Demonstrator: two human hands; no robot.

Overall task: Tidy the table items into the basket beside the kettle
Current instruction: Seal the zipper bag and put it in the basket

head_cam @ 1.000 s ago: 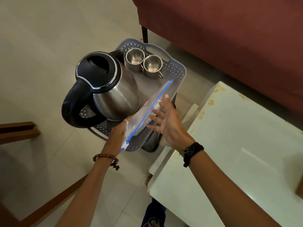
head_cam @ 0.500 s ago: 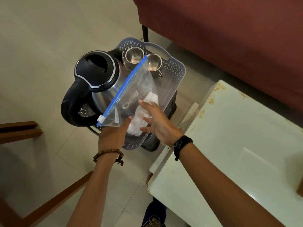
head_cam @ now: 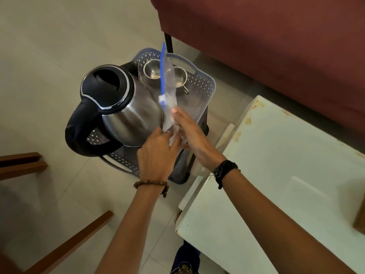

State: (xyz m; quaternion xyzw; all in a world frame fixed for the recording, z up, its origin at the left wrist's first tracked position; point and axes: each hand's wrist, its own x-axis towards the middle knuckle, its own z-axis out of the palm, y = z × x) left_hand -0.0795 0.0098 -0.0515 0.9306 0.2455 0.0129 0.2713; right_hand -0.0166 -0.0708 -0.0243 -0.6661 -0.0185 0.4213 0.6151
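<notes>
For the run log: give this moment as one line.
zip bag: upright, over basket | left hand: grips it | right hand: on it | placed: no
</notes>
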